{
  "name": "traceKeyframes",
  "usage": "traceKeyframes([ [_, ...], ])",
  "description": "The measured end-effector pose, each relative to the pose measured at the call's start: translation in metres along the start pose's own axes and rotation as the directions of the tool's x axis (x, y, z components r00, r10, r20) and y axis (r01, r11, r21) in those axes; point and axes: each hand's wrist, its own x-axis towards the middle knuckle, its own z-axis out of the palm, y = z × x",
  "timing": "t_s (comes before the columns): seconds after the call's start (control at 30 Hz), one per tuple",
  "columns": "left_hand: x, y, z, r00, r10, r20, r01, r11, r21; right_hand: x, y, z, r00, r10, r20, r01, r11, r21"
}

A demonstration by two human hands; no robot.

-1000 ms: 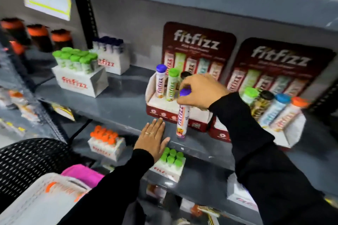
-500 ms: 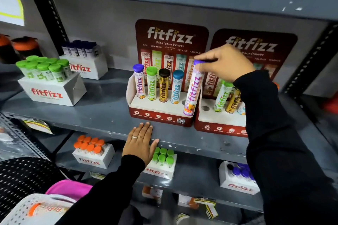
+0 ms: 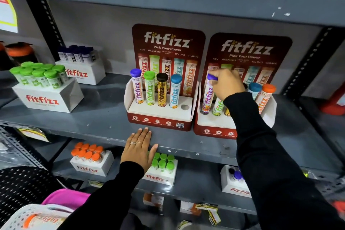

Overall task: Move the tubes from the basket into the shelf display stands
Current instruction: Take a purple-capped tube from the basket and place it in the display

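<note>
- On the grey metal shelf [image 3: 84, 117], the right hand [image 3: 226, 85] grasps the purple-capped tube [image 3: 207, 97] by its cap, its base in the leftmost hole of the right-hand maroon cardboard display stand [image 3: 214, 127].
- Beside it, green, blue and orange-capped tubes crowd that stand, partly hidden by the black sleeve [image 3: 261, 145].
- Left hand [image 3: 139, 148] lies flat and empty on the shelf edge.
- White perforated basket [image 3: 24, 216] sits bottom left, holding an orange-capped tube.

Dim, even indoor light with soft glare on the grey shelf [image 3: 89, 117]; edges bow and perhaps blur.
</note>
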Motion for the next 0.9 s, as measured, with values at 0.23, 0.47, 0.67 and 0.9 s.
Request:
traceKeyframes([
  [0.23,0.000,0.000,0.000,1.000,-0.016,0.002,0.016,1.000,0.002,0.006,-0.003,-0.007,0.994,-0.082,0.071,0.087,0.993,-0.075],
  [0.47,-0.001,0.002,-0.001,0.999,-0.031,0.023,0.031,0.999,0.011,0.007,-0.012,-0.003,0.989,-0.099,0.112,0.116,0.982,-0.152],
  [0.67,0.000,0.000,0.001,1.000,-0.017,0.014,0.017,1.000,0.022,0.012,-0.009,0.004,0.992,-0.005,0.122,0.030,0.979,-0.203],
  [0.9,0.001,-0.002,0.004,1.000,0.002,-0.002,-0.002,1.000,0.013,0.013,-0.014,-0.001,0.984,-0.037,0.174,0.085,0.958,-0.274],
])
